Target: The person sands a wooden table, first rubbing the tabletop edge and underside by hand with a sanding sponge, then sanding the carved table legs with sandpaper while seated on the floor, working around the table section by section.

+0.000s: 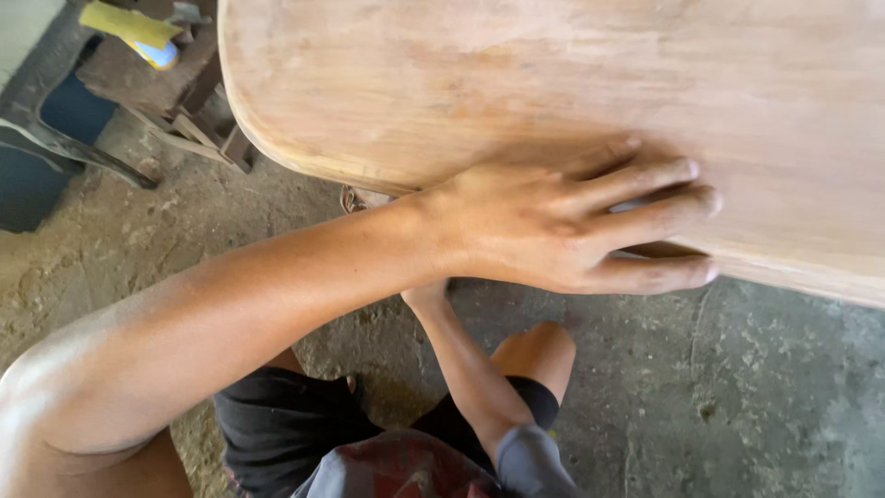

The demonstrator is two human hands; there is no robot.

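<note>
Head view: I see left hand [562, 221] spread flat near the wooden surface [516, 83] edge, covering something pale; right hand hidden underneath; bare floor [737, 387] below.

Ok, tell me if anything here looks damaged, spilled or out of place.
Nothing stands out. The left hand lies flat on the rounded wooden board, which looks smooth and unbroken. The right hand is hidden under the board. The concrete floor is dusty and stained.
</note>
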